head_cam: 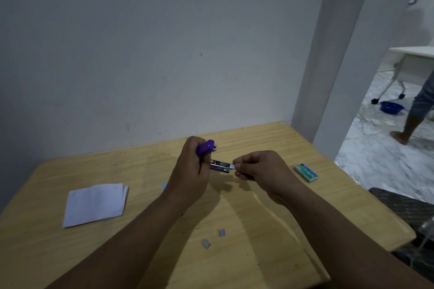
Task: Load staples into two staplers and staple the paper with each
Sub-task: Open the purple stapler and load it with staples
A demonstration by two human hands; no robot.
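Over a light wooden table set against a plain white wall, both hands work at mid-height above the surface. Folded white paper lies flat on the table's left side, well apart from the hands. Left hand is clenched round the rear of a purple stapler, lid swung up and poking out above the knuckles; the open metal magazine sticks out to the right past the fingers. Right hand is pinched shut, thumb and forefinger on a strip of staples whose free end sits at the mouth of the magazine (can't tell how far it is in). Green-and-white staple box lies on the table just right of the right hand, not touching it. Two short loose staple pieces lie on the table nearer the camera, between the forearms. Small pale blue object peeks out left of the left wrist, mostly hidden.
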